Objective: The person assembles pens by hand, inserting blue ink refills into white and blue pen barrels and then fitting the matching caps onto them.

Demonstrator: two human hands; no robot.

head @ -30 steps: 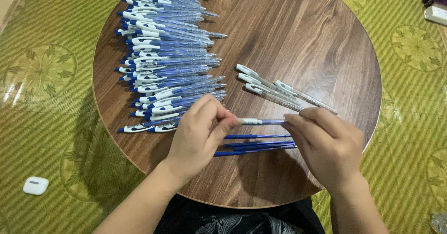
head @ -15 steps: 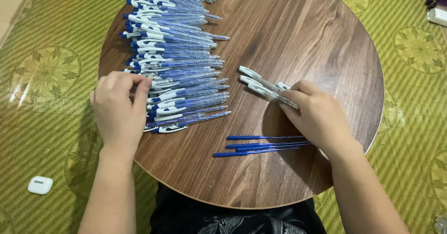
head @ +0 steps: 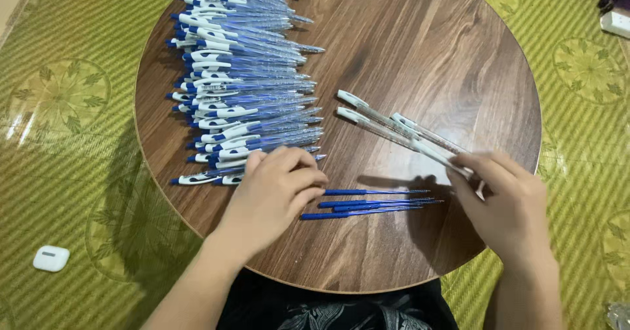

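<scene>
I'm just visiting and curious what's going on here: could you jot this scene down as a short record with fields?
Surface: round wooden table on a green patterned mat
Left hand: rests at the near end of the pile of blue-and-white pens
Right hand: fingers on one of the clear pen barrels
Between the hands: a few blue refills
On the mat: small white case

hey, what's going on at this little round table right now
A person sits at a round wooden table. Their left hand rests at the near end of a long row of blue-and-white pens, beside loose blue ink refills. Their right hand touches a few clear pen barrels.
</scene>
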